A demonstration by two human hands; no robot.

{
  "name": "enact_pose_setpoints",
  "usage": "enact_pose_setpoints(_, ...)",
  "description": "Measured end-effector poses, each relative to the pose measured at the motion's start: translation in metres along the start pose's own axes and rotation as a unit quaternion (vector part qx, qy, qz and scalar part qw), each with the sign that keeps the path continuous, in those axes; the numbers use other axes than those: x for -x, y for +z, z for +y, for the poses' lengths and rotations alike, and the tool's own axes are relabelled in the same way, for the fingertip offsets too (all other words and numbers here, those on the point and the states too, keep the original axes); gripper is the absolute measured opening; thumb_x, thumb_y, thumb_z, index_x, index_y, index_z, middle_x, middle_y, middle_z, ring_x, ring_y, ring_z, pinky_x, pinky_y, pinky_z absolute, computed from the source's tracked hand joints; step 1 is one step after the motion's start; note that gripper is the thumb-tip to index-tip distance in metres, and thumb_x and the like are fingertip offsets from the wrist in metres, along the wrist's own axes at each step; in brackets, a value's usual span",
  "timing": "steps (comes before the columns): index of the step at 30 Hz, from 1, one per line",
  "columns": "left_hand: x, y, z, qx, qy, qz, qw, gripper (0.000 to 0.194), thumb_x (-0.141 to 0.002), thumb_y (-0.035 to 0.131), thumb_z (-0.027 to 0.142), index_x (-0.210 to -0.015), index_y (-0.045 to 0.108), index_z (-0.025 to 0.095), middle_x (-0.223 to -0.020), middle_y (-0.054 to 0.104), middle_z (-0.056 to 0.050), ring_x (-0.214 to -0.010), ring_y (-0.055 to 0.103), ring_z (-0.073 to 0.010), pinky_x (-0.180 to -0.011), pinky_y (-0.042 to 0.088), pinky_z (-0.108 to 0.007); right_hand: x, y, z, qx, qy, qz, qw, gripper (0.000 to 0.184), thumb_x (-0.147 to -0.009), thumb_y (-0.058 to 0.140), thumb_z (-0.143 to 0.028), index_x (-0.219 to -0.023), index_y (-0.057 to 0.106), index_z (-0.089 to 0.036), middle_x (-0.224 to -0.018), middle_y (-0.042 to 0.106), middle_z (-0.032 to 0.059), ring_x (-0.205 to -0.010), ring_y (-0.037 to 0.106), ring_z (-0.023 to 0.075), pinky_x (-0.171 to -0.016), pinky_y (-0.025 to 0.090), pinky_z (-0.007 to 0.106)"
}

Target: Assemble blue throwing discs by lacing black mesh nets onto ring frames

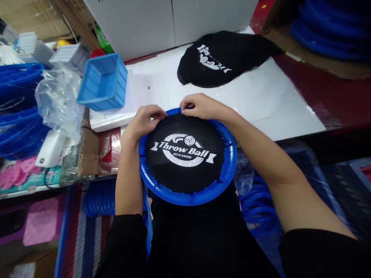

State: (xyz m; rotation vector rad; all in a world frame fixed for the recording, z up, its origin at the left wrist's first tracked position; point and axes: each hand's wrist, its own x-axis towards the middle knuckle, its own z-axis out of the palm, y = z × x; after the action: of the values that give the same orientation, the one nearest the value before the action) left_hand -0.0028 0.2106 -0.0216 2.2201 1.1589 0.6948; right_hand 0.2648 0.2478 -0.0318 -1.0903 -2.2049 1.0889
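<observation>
A round blue plastic ring (pixel 162 190) rests over my lap, tilted towards me. Black mesh netting (pixel 182 177) spans it, printed in white with "Throw Ball". At the ring's upper left edge, my left hand (pixel 146 120) is closed, fingertips pinching the mesh's border. Just to its right, my right hand (pixel 199 106) pinches the border near the top of the ring, thumb and forefinger together. Small pegs along the ring's inner side meet the mesh edge. Exactly what lies between the fingertips is partly hidden.
On the white work surface (pixel 261 104) lies a pile of printed black mesh (pixel 223 58). A light blue bin (pixel 101 83) stands left, beside clear plastic bags (pixel 59 100) and stacked blue rings (pixel 20 119). More blue rings (pixel 327 31) fill a carton at the right.
</observation>
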Motion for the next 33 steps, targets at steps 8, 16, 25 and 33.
enact_pose_setpoints(8,-0.002,0.008,0.005,-0.008,0.065,0.018,0.998,0.017,-0.093,0.060,0.019,-0.098,0.076,0.019,-0.101,0.077,-0.006,-0.092,0.071,-0.0190,-0.078,0.055,-0.031,0.000,0.015,0.006,0.091,-0.173,0.033,0.980,0.021,-0.096,0.057,-0.029,-0.108,0.073,-0.021,-0.125,0.071,0.0129,-0.119,0.064,0.0305,-0.108,0.048,0.052)
enact_pose_setpoints(16,-0.008,0.027,0.008,-0.025,0.043,0.032,0.998,0.007,-0.090,0.069,0.013,-0.093,0.070,0.019,-0.088,0.074,-0.002,-0.082,0.067,-0.0168,-0.077,0.052,-0.030,-0.009,0.015,0.001,0.122,-0.158,-0.036,0.979,0.019,-0.096,0.055,-0.027,-0.103,0.071,-0.019,-0.108,0.074,0.0121,-0.103,0.067,0.0276,-0.097,0.052,0.046)
enact_pose_setpoints(25,-0.010,0.034,0.004,0.054,0.012,0.102,0.993,0.011,-0.092,0.068,0.014,-0.102,0.070,0.019,-0.091,0.076,-0.002,-0.083,0.070,-0.0148,-0.077,0.055,-0.028,-0.016,0.016,0.000,0.131,-0.134,-0.010,0.982,0.018,-0.098,0.054,-0.028,-0.098,0.069,-0.019,-0.101,0.074,0.0106,-0.095,0.064,0.0260,-0.089,0.048,0.040)
enact_pose_setpoints(33,-0.013,0.033,0.002,0.084,-0.034,0.079,0.993,0.009,-0.089,0.069,0.016,-0.096,0.073,0.019,-0.091,0.078,-0.002,-0.085,0.072,-0.0174,-0.082,0.057,-0.032,-0.019,0.021,0.001,0.129,-0.100,0.011,0.986,0.015,-0.093,0.060,-0.024,-0.096,0.073,-0.017,-0.100,0.075,0.0099,-0.095,0.065,0.0252,-0.089,0.046,0.039)
